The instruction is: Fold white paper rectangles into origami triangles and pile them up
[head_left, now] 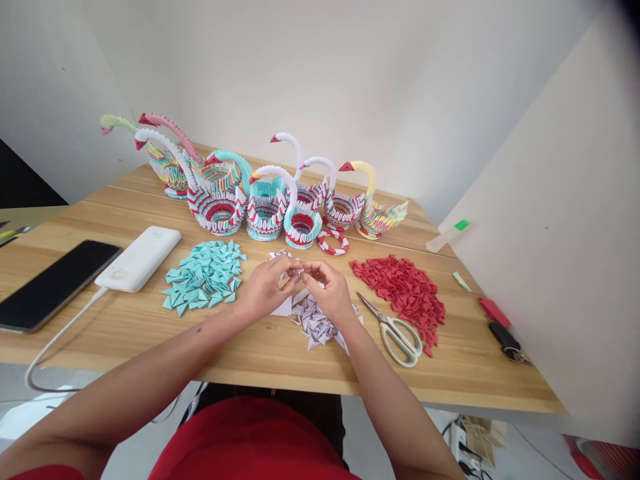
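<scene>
My left hand [265, 285] and my right hand [327, 287] meet over the middle of the table, fingers pinched together on a small white paper piece [299, 272]. A pile of white folded paper pieces [320, 323] lies beneath and beside my right hand. Under my left hand a flat white paper [284, 307] shows in part. To the left is a heap of turquoise folded pieces [204, 277]; to the right, a heap of red ones [405, 290]. Scissors [395, 333] with pale handles lie between the white and red piles.
Several folded-paper swans [217, 210] stand along the back, with a red and white ring [333, 243] before them. A black phone [57, 283] and a cabled white power bank [139, 259] lie left. A glue tube [447, 236] and keys [505, 340] lie right.
</scene>
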